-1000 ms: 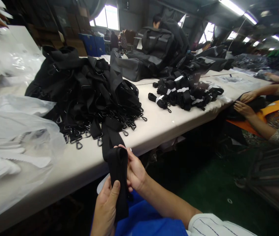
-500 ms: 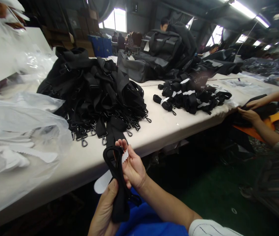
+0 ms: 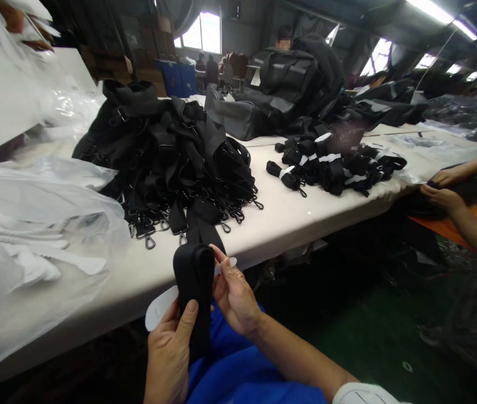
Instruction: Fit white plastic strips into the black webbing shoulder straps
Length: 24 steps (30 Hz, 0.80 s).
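Note:
In front of me is a folded black webbing strap, upright at the table's front edge. My left hand grips it from the left, thumb across its face. A white strip passes by the strap, one rounded end sticking out beside my left fingers. On the strap's right side, my right hand is closed with thumb and fingers pinched on the strip's other white end. Behind the strap the middle of the strip is hidden. A large heap of loose black straps with metal snap hooks lies just beyond.
Bundled black straps with white bands lie to the right. A clear plastic bag of white strips is at left. Black bags stand at the back of the cloth-covered table. A co-worker's hands hold dark material at far right.
The folded strap has turned so its broad face shows. My right hand has gone from open-palmed to pinching the white strip's end. My left hand has moved slightly left and its thumb lies higher.

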Motion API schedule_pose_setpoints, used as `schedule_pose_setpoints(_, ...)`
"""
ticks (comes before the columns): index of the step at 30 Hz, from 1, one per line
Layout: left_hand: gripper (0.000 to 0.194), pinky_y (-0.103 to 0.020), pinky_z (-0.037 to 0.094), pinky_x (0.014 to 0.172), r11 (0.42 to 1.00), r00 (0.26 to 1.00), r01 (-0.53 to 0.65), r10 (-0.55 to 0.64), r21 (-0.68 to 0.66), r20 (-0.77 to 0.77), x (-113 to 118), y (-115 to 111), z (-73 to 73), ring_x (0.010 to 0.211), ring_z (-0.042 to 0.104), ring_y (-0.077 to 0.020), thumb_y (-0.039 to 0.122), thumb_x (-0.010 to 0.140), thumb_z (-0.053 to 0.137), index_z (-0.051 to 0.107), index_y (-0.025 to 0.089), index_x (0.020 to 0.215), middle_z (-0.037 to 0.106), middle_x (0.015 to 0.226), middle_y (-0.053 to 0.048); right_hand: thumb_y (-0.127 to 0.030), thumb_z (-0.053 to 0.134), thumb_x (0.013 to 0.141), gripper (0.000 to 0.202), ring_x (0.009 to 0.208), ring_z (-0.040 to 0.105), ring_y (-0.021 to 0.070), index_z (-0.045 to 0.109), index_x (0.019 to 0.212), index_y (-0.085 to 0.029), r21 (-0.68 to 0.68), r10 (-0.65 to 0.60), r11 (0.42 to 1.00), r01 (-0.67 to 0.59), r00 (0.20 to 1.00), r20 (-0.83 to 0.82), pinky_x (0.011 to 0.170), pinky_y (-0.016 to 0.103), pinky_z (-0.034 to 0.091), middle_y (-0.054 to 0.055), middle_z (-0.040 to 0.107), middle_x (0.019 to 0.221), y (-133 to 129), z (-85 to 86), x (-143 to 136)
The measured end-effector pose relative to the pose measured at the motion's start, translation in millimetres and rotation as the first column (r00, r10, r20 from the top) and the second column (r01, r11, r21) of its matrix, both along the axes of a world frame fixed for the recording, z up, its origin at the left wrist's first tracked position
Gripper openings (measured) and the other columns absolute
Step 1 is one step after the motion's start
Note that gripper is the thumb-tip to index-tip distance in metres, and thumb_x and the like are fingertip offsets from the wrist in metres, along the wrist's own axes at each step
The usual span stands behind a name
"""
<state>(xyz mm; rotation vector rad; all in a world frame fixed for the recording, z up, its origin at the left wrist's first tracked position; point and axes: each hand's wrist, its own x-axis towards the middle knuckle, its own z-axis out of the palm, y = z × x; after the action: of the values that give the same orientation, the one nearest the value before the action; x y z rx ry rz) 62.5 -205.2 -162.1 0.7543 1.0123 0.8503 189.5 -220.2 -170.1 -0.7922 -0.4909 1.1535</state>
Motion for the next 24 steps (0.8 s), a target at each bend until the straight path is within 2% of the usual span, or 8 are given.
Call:
schedule_pose_setpoints(2,0.063,-0.026,0.06,0.073,0.999,0.999,-0.016,0.017,0.029,-0.033,-5,4,-4.0,0.082,0.073,-0.022,0.043,0.066,0.084,0.065,0.017,0.121,0.077,0.095,-0.005,-0.047,0.047,0.098,0.04,0.088,0.057,0.0143,0.062,0.13,-0.029,0.053,-0.189,0.982,0.183,0.9,0.392,0.075,0.026,0.051,0.006,0.057,0.114,-9,-9.2,-1)
schedule_pose_setpoints(4,0.065,-0.027,0.06,0.076,0.999,0.998,0.011,-0.008,0.045,-0.066,-9,7,-7.4,0.087,0.073,-0.0231,0.043,0.067,0.083,0.063,0.017,0.123,0.077,0.098,-0.006,-0.039,0.049,0.098,0.035,0.095,0.055,0.0161,0.064,0.128,-0.028,0.173,-0.305,0.951,0.256,0.688,0.659,0.084,0.028,0.048,0.007,0.054,0.106,-21,-19.4,1)
schedule_pose_setpoints(6,0.065,-0.026,0.06,0.078,0.995,0.991,0.078,-0.072,0.056,-0.113,-11,7,-10.8,0.089,0.073,-0.023,0.043,0.069,0.081,0.061,0.019,0.126,0.077,0.1,-0.005,-0.032,0.049,0.098,0.035,0.086,0.055,0.0152,0.062,0.13,-0.027,0.271,-0.341,0.94,0.207,0.55,0.763,0.078,0.028,0.048,0.006,0.054,0.094,-34,-28.6,4)
schedule_pose_setpoints(8,0.065,-0.027,0.06,0.078,0.986,0.977,0.155,-0.142,0.066,-0.159,-11,5,-16.5,0.089,0.073,-0.0237,0.044,0.07,0.08,0.061,0.02,0.127,0.077,0.103,-0.005,-0.028,0.05,0.098,0.033,0.072,0.052,0.0132,0.064,0.128,-0.025,0.299,-0.32,0.946,0.126,0.5,0.805,0.068,0.026,0.046,0.003,0.053,0.081,-48,-35.2,7)
schedule_pose_setpoints(12,0.063,-0.029,0.058,0.086,0.94,0.937,0.321,-0.299,0.112,-0.18,-10,1,-44.7,0.103,0.07,-0.0255,0.043,0.074,0.076,0.057,0.022,0.13,0.074,0.115,-0.006,-0.033,0.044,0.1,0.031,0.056,0.049,0.0102,0.071,0.106,-0.019,0.089,-0.09,0.996,0.034,0.62,0.78,0.059,0.024,0.043,-0.001,0.051,0.061,-73,-46.7,14)
schedule_pose_setpoints(17,0.043,-0.035,0.053,0.092,0.774,0.78,0.615,-0.567,0.153,-0.266,-6,1,-94.0,0.106,0.068,-0.0276,0.043,0.08,0.069,0.064,0.018,0.114,0.073,0.116,-0.009,-0.044,0.066,0.086,0.03,0.053,0.059,0.0099,0.063,0.095,-0.016,-0.298,0.252,0.942,-0.153,0.911,0.328,0.053,0.021,0.047,0.0,0.064,0.066,-96,-76.6,24)
schedule_pose_setpoints(20,0.041,-0.039,0.052,0.092,0.685,0.69,0.707,-0.615,0.174,-0.381,1,6,-104.2,0.104,0.068,-0.0293,0.042,0.082,0.065,0.066,0.017,0.115,0.073,0.116,-0.01,-0.029,0.084,0.067,0.047,0.089,0.07,0.0168,0.061,0.106,-0.017,-0.295,0.366,0.906,-0.305,0.914,0.178,0.085,0.031,0.053,0.006,0.072,0.095,-105,-90.4,30)
schedule_pose_setpoints(24,0.037,-0.04,0.048,0.095,0.582,0.586,0.785,-0.586,0.213,-0.559,6,19,-101.6,0.107,0.067,-0.0313,0.038,0.08,0.063,0.07,0.02,0.111,0.075,0.112,-0.008,-0.018,0.077,0.073,0.06,0.12,0.061,0.0212,0.056,0.129,-0.019,-0.224,0.505,0.859,-0.46,0.834,0.225,0.105,0.038,0.044,0.011,0.065,0.125,-111,-90.3,37)
